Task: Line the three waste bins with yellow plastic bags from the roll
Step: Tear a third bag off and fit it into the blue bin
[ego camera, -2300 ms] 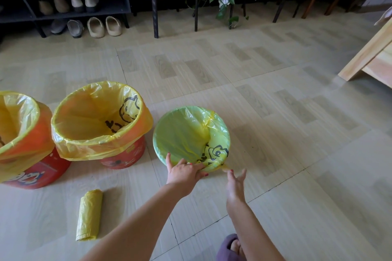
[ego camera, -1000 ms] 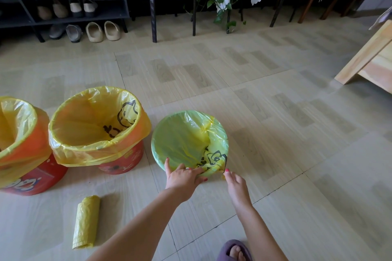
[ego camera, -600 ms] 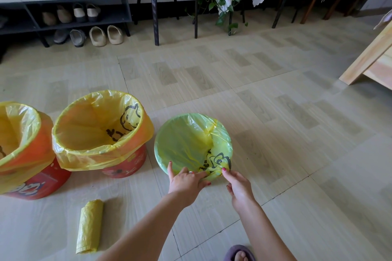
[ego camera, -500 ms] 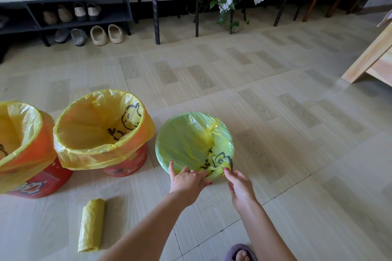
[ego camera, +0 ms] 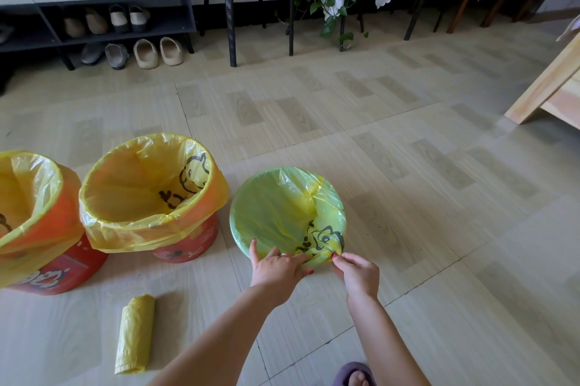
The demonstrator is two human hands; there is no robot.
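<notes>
touching both hands (ego camera: 314,263): bag (ego camera: 317,241) edge

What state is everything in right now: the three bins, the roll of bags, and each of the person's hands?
Left red bin: upright, lined, yellow bag folded over its rim.
Middle red bin: upright, lined, bag overhanging the rim.
Green bin: upright, yellow bag inside, gathered into a bunch at the near rim.
Bag roll: rolled up, lying on the floor, untouched.
Left hand: fingers laid flat on the near rim.
Right hand: pinches the bunched bag.
</notes>
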